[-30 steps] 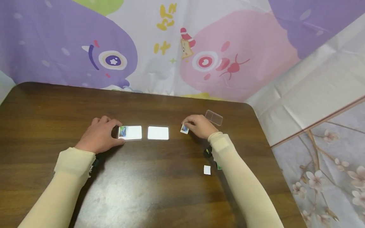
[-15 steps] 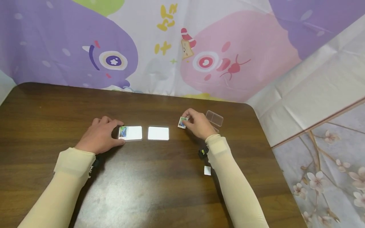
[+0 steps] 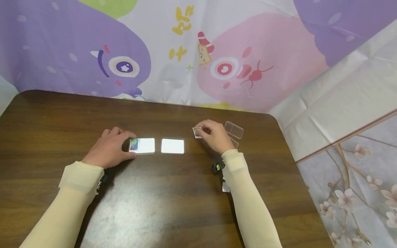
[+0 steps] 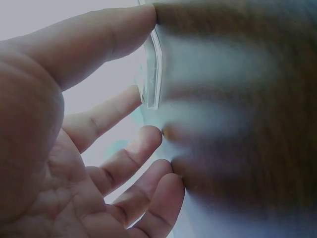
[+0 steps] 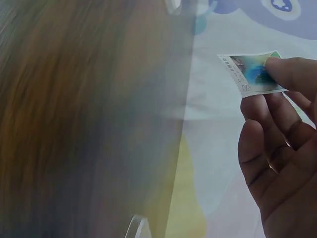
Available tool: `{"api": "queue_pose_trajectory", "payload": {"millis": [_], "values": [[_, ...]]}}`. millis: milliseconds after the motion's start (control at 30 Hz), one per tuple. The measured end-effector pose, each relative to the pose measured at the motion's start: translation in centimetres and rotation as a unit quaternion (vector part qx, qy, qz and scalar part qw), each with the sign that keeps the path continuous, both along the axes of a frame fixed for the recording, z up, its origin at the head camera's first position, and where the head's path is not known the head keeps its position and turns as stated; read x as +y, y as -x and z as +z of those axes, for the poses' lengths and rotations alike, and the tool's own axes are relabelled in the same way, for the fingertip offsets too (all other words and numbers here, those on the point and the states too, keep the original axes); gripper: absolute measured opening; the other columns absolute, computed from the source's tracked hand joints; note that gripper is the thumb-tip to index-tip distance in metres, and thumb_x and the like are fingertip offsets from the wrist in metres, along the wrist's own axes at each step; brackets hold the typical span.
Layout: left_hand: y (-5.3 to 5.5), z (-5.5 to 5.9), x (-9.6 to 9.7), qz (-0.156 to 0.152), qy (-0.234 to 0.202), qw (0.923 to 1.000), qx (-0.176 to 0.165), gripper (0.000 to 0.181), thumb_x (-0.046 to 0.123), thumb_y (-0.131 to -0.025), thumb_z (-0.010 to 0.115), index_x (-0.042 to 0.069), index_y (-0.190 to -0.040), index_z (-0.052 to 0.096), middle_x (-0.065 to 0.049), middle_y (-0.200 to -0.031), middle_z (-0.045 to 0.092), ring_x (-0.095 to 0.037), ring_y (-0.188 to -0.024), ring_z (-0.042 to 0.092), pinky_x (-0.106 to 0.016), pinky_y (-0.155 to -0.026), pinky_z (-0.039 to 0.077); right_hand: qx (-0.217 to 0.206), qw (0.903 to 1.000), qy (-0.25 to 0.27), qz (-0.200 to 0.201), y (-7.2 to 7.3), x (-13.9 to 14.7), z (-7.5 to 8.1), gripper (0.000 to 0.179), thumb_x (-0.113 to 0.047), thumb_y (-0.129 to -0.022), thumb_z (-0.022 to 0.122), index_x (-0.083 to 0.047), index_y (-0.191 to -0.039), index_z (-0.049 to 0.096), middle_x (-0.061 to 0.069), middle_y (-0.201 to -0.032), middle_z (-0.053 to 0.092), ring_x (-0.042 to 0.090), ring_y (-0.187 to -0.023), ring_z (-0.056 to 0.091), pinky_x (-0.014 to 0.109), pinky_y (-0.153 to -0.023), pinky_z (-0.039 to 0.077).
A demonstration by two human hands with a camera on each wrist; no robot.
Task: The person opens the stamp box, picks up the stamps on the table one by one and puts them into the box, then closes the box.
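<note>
My right hand (image 3: 216, 136) pinches a postage stamp (image 5: 240, 74) between thumb and fingers, raised over the table. The stamp has a toothed white border and a blue-green picture, partly covered by the thumb in the right wrist view. On the left, my left hand (image 3: 107, 148) holds a flat clear case (image 3: 147, 146) by its edges, thumb at the near side and index finger at the far side. A similar stamp (image 3: 134, 145) lies at the case's left end, beside a bright white area. In the left wrist view the other fingertips (image 4: 172, 186) rest on the table.
A second clear case (image 3: 172, 146) with a white inside lies between the hands. Beyond the right hand are an empty clear two-part case (image 3: 234, 130) and another clear piece (image 3: 234, 142). A white square (image 3: 225, 187) is partly hidden by the right forearm. A printed curtain (image 3: 173, 79) borders the table.
My right hand has moved slightly left and away from me with the stamp, which now tilts flatter. The right forearm has swung left, partly covering the white square. My left hand stays put.
</note>
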State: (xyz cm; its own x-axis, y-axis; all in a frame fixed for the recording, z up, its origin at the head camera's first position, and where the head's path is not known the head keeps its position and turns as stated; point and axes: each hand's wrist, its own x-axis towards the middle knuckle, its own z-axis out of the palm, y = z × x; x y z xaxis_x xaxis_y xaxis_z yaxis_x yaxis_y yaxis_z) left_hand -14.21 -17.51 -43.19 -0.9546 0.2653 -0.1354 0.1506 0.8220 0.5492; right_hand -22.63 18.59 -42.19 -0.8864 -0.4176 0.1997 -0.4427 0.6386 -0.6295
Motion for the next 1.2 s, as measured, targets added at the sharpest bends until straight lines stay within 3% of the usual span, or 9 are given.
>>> {"api": "queue_pose_trajectory", "payload": {"millis": [467, 667, 900, 1200], "values": [[-0.2, 0.1, 0.1, -0.001, -0.005, 1.0000, 0.001, 0.063, 0.034, -0.088, 0.082, 0.011, -0.141, 0.058, -0.023, -0.134, 0.050, -0.046, -0.121, 0.041, -0.063, -0.090, 0.045, 0.014, 0.9944, 0.099, -0.031, -0.1, -1.8, -0.1, 0.011, -0.015, -0.098, 0.073, -0.010, -0.108, 0.077, 0.002, -0.093, 0.073, 0.013, -0.077, 0.061, 0.027, -0.072, 0.051], [-0.1, 0.2, 0.2, 0.001, 0.007, 1.0000, 0.002, 0.070, 0.036, -0.088, 0.081, 0.003, -0.145, 0.055, -0.025, -0.138, 0.049, -0.048, -0.125, 0.040, -0.065, -0.096, 0.043, 0.013, 0.9889, 0.144, -0.035, -0.5, -2.9, 0.4, 0.009, -0.010, -0.096, 0.074, -0.006, -0.101, 0.068, 0.005, -0.087, 0.068, 0.014, -0.073, 0.057, 0.025, -0.068, 0.048], [0.0, 0.3, 0.1, 0.001, 0.012, 0.9999, 0.001, 0.070, 0.036, -0.088, 0.080, 0.002, -0.144, 0.056, -0.025, -0.137, 0.049, -0.048, -0.126, 0.040, -0.065, -0.097, 0.043, 0.018, 0.9887, 0.149, -0.012, -0.9, -3.6, 0.8, 0.008, -0.009, -0.095, 0.075, -0.007, -0.098, 0.067, 0.004, -0.087, 0.069, 0.013, -0.072, 0.058, 0.024, -0.066, 0.049], [0.1, 0.2, 0.0, 0.001, 0.011, 0.9999, 0.002, 0.069, 0.037, -0.088, 0.080, 0.002, -0.143, 0.057, -0.025, -0.136, 0.050, -0.049, -0.124, 0.041, -0.065, -0.096, 0.044, 0.011, 0.9855, 0.168, -0.022, -1.3, -4.0, 1.4, 0.008, -0.010, -0.094, 0.076, -0.007, -0.095, 0.069, 0.004, -0.084, 0.069, 0.013, -0.072, 0.057, 0.024, -0.067, 0.047]]}}
